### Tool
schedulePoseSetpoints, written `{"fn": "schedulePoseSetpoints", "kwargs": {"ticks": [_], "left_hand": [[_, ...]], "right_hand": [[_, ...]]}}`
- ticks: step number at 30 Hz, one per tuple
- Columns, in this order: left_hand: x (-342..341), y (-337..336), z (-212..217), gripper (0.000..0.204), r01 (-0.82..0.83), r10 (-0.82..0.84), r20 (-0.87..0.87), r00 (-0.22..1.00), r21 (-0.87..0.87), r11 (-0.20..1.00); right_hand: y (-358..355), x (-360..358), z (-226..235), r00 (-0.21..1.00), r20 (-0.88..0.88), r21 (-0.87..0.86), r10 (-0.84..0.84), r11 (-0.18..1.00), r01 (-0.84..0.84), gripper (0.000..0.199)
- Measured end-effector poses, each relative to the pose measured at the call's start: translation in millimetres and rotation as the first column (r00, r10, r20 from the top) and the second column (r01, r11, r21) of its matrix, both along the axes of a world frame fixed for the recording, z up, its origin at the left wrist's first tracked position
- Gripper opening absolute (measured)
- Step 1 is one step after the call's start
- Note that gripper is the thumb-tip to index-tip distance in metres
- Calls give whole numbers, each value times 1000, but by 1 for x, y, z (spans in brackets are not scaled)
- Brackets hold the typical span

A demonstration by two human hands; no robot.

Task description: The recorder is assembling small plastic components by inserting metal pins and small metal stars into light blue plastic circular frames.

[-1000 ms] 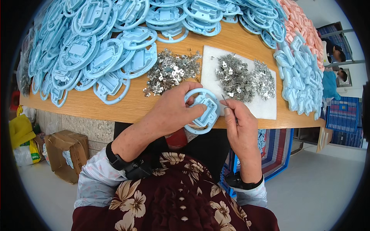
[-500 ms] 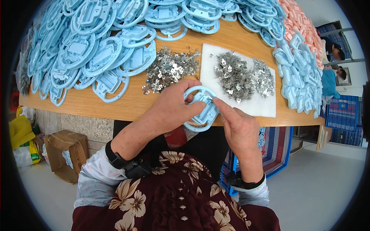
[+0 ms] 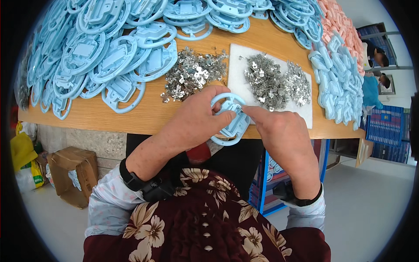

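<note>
A light-blue plastic ring-shaped part (image 3: 235,124) with a moulded compartment across its middle is held tilted just beyond the table's front edge. My left hand (image 3: 196,111) is closed on its left side, with the thumb over the compartment and the fingers on the ring. My right hand (image 3: 283,133) has its index fingertip against the upper right of the compartment. Its other fingers are curled under and hidden, so any small piece in them cannot be seen. Behind the part lie a loose heap of small metal clips (image 3: 196,72) and another metal clip heap (image 3: 265,81) on a white foam sheet (image 3: 238,54).
Many light-blue ring parts (image 3: 83,52) are piled across the table's left and back. Blue plastic pieces (image 3: 336,83) and pink pieces (image 3: 338,26) heap at the right. A cardboard box (image 3: 74,174) stands on the floor left, a blue-framed crate (image 3: 266,187) below the table.
My right hand has turned and shifted right, its back now facing up, with the index fingertip still at the compartment. The ring part has moved slightly right and up in my left hand.
</note>
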State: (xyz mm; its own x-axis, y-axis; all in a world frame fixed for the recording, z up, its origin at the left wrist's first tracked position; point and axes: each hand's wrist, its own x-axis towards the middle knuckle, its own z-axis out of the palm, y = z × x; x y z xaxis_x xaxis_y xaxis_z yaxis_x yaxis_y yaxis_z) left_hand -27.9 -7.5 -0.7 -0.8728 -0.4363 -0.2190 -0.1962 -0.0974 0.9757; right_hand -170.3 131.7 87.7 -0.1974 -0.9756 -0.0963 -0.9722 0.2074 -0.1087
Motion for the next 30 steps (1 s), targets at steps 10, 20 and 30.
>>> {"fn": "schedulePoseSetpoints", "kwargs": {"ticks": [10, 20, 30], "left_hand": [[3, -4, 15, 47, -30, 30, 2, 1000, 74, 997], [6, 10, 9, 45, 35, -19, -172, 985, 90, 995], [9, 6, 9, 41, 164, -35, -246, 969, 527, 834]], "right_hand": [[6, -6, -6, 956, 268, -105, -122, 982, 154, 23], [29, 8, -42, -40, 991, 128, -131, 783, 608, 25], [37, 19, -49, 484, 871, -244, -85, 780, 576, 21]]}}
